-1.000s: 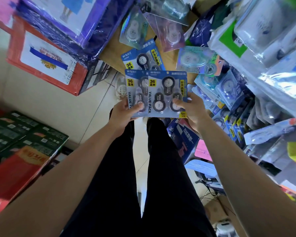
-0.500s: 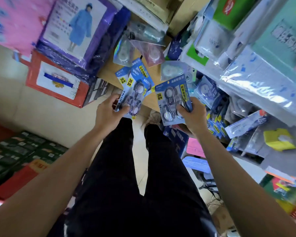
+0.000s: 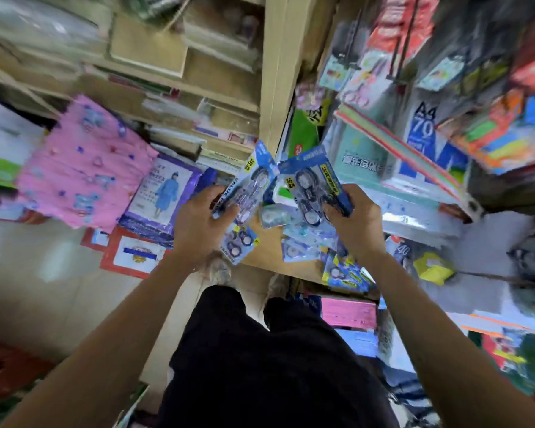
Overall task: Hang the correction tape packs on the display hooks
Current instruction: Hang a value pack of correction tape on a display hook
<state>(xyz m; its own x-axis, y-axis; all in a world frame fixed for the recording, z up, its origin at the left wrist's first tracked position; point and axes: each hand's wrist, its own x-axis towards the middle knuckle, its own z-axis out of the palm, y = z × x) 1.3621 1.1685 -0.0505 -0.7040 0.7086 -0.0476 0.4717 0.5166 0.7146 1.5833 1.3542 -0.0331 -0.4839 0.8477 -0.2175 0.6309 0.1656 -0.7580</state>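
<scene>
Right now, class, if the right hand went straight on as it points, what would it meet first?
Probably the green packet beside the shelf post; the right hand, gripping a blue pack, points there. Depth unclear.

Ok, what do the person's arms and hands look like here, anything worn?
The left forearm and right forearm are bare to the frame edge; no sleeves show. The left hand and right hand wear no gloves. No watch, ring or bracelet shows, though the frame is blurred.
</scene>
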